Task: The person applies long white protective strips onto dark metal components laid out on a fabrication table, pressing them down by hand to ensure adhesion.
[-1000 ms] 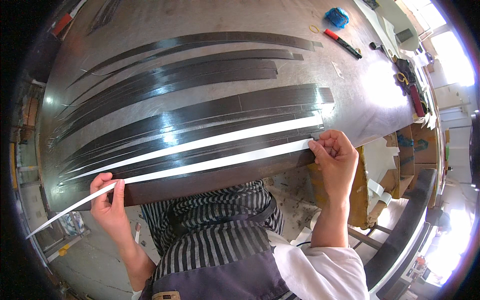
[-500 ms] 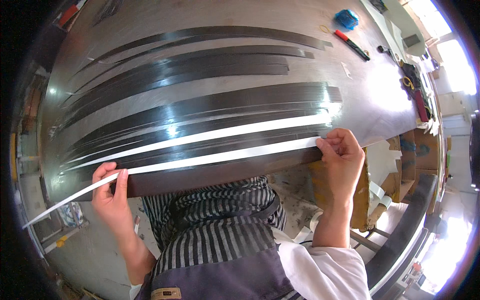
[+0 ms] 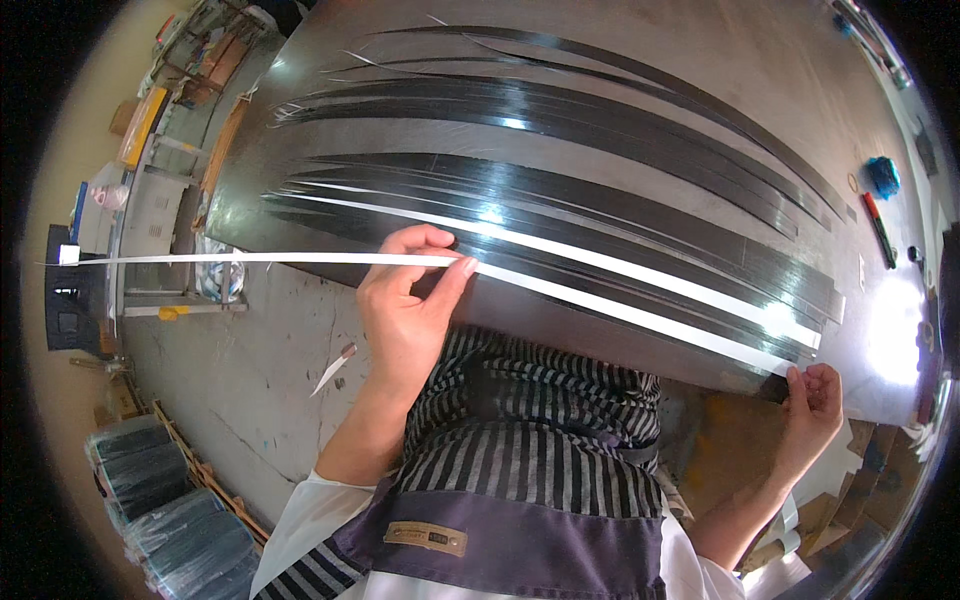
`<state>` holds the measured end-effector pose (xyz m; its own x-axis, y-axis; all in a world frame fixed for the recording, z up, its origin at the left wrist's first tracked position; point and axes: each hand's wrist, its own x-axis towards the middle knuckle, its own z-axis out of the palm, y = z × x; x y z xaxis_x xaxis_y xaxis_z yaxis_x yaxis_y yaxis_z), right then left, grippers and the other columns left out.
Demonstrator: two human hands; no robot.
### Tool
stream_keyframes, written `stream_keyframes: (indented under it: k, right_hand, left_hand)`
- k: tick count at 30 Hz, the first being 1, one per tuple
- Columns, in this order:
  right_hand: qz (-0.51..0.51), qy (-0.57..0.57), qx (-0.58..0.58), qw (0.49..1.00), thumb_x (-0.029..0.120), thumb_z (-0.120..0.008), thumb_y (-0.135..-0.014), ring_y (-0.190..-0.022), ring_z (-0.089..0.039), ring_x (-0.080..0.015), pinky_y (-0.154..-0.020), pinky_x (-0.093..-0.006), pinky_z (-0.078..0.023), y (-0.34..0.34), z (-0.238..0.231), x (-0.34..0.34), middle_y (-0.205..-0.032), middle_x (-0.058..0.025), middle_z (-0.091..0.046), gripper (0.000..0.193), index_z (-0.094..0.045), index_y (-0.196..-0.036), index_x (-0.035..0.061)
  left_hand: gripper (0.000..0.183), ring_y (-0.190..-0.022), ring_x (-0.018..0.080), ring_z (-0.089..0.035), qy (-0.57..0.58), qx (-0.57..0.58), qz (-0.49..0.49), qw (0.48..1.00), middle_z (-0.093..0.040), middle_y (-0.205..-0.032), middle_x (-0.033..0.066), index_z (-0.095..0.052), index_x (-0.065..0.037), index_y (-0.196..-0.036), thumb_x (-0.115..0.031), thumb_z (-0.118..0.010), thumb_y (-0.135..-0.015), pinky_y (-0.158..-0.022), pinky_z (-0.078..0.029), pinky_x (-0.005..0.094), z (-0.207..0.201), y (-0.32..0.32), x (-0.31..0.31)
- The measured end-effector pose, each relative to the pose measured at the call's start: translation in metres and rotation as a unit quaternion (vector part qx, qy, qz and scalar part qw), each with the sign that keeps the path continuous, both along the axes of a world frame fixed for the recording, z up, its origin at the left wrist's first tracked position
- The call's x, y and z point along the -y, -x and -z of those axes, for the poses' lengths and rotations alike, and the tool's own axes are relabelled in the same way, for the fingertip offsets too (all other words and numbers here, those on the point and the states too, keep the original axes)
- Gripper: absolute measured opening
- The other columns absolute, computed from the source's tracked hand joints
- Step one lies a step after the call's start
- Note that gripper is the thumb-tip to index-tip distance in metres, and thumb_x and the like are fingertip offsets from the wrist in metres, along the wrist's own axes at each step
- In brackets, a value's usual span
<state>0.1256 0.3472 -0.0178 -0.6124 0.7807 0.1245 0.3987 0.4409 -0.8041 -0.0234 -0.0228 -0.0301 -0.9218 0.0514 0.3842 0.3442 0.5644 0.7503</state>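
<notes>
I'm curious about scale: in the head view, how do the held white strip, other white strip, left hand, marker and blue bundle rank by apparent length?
1. Held white strip
2. Other white strip
3. Left hand
4. Marker
5. Blue bundle

The white strip (image 3: 600,307) looks smooth, dark strips (image 3: 600,128) glossy, tabletop (image 3: 780,90) metallic, striped apron (image 3: 530,470) matt cloth.

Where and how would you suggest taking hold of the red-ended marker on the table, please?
I'd pinch the marker around mid-barrel, coming from above and closing across its long sides: it looks slim and straight and lies flat on the table, red end farther from the person, with nothing covering it.
</notes>
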Motion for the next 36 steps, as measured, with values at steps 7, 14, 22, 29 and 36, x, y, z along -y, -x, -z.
stream_keyframes:
  k: [7,14,22,29,36]
  right_hand:
    - [0.007,0.011,0.001,1.000,0.002,-0.074,-0.085,-0.061,-0.043,-0.0023,-0.051,-0.0183,-0.033,-0.002,0.004,-0.006,-0.073,0.0046,-0.054,0.014,-0.062,-0.090,0.0048]
    - [-0.039,-0.068,0.076,0.994,0.003,-0.073,-0.085,-0.065,-0.039,-0.0063,-0.060,-0.0201,-0.033,0.001,-0.007,-0.004,-0.071,0.0023,-0.051,0.016,-0.056,-0.085,0.0030]
    - [-0.075,-0.185,0.247,0.948,-0.004,-0.070,-0.079,-0.068,-0.046,-0.0230,-0.068,-0.0315,-0.042,0.014,-0.030,-0.004,-0.076,-0.0060,-0.053,0.022,-0.049,-0.083,0.0004]
    - [-0.357,-0.197,-0.033,0.913,-0.011,-0.065,-0.077,-0.082,-0.061,-0.0236,-0.067,-0.0312,-0.051,0.065,-0.019,0.107,-0.091,-0.0114,-0.061,0.032,-0.071,-0.104,0.0044]
    - [-0.511,-0.218,-0.054,0.830,0.011,-0.080,-0.070,-0.077,-0.061,-0.0239,-0.064,-0.0357,-0.051,0.101,-0.004,0.180,-0.092,-0.0074,-0.059,0.033,-0.072,-0.102,0.0080]
  left_hand:
    - [0.013,-0.082,0.0208,-0.065,0.003,-0.027,-0.009,1.000,-0.068,-0.096,0.0087,-0.070,0.000,-0.084,-0.002,-0.079,-0.075,-0.071,-0.049,0.0300,0.003,0.001,-0.002]
    - [0.013,-0.087,0.0181,-0.063,0.054,-0.031,-0.009,0.998,-0.066,-0.099,0.0080,-0.069,0.002,-0.085,0.003,-0.077,-0.075,-0.077,-0.049,0.0295,-0.001,-0.004,-0.004]
    - [0.016,-0.086,0.0193,-0.064,0.047,-0.019,-0.018,0.999,-0.065,-0.099,0.0087,-0.068,-0.001,-0.086,0.001,-0.078,-0.074,-0.076,-0.050,0.0296,0.000,-0.012,-0.005]
    - [0.020,-0.079,0.0181,-0.062,0.017,-0.021,-0.013,1.000,-0.065,-0.099,0.0073,-0.065,-0.002,-0.087,-0.002,-0.079,-0.073,-0.071,-0.050,0.0287,0.002,-0.007,-0.007]
    - [0.019,-0.088,0.0220,-0.066,0.007,-0.056,0.029,0.998,-0.064,-0.107,0.0103,-0.067,-0.001,-0.090,-0.003,-0.079,-0.075,-0.074,-0.051,0.0305,0.003,-0.007,0.010]
